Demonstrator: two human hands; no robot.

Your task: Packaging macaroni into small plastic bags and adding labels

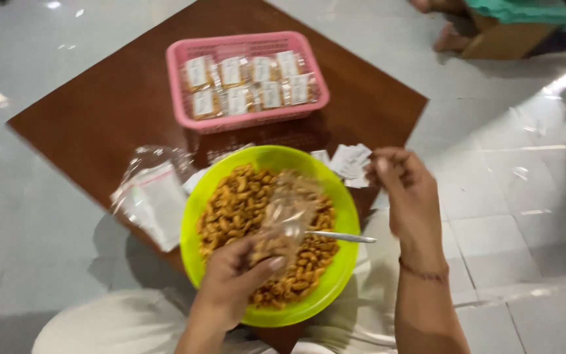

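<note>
A small clear bag (284, 219) with some snacks in it stands up over the green bowl (335, 278), its open top pointing up and a bit to the right. The left hand (230, 278) pinches the bag near its bottom. The right hand (406, 190) is up and to the right of the bag, not touching it, fingers bent in; I cannot tell if it holds anything. A spoon (342, 237) lies in the bowl, its handle pointing at the right hand. Past the bowl sit paper labels (348, 160), empty bags (152, 196) and a pink basket (181, 98) of filled packs, all on a brown table (99, 118).
</note>
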